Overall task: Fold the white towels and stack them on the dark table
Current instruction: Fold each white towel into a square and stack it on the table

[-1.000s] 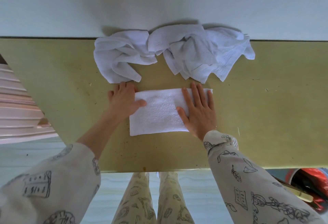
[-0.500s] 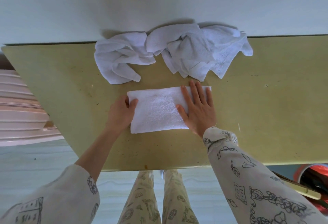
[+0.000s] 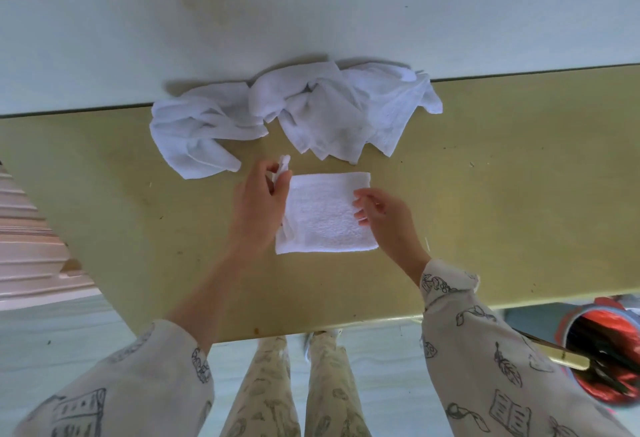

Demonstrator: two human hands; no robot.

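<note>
Mid-fold: L hand [image 3: 258,210] pinches the left edge of the white towel [image 3: 327,215], lifted off the yellow-green tabletop [image 3: 502,201].
R hand [image 3: 384,217] hovers over towel's right side w/ fingers loosely curled, holding nothing. Unfolded towels [image 3: 294,114] heaped just behind, near wall. Risk, imo: w/ nothing pinning the right half, flap could drag the layers askew, or L hand's pinch slips & fold lands crooked.
</note>
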